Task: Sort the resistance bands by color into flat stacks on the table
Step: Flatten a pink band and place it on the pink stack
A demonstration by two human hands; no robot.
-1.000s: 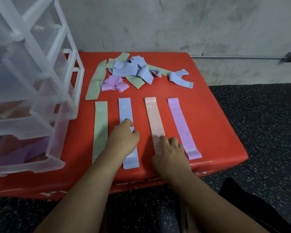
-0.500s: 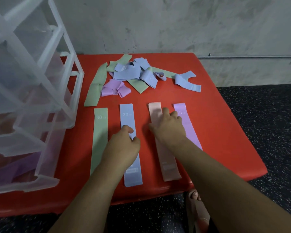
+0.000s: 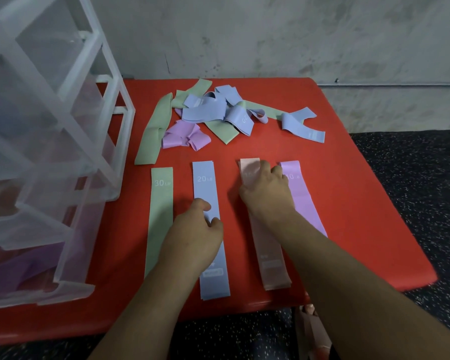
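Four bands lie flat side by side on the red table (image 3: 361,203): green (image 3: 161,216), blue (image 3: 205,183), pink (image 3: 270,266) and purple (image 3: 305,206). My left hand (image 3: 192,235) rests on the middle of the blue band with its fingers loosely curled. My right hand (image 3: 265,190) presses flat fingers on the far end of the pink band, and its arm covers part of the purple band. A tangled pile of green, blue and purple bands (image 3: 213,113) sits at the back of the table.
A translucent plastic drawer unit (image 3: 63,152) stands on the table's left side, with purple bands (image 3: 24,268) in its bottom drawer. A grey wall rises behind the table. Dark speckled floor (image 3: 413,178) lies to the right. A sandalled foot (image 3: 312,331) shows below the front edge.
My right hand has slid along the pink band from its near end to its far end. My left hand has stayed on the blue band.
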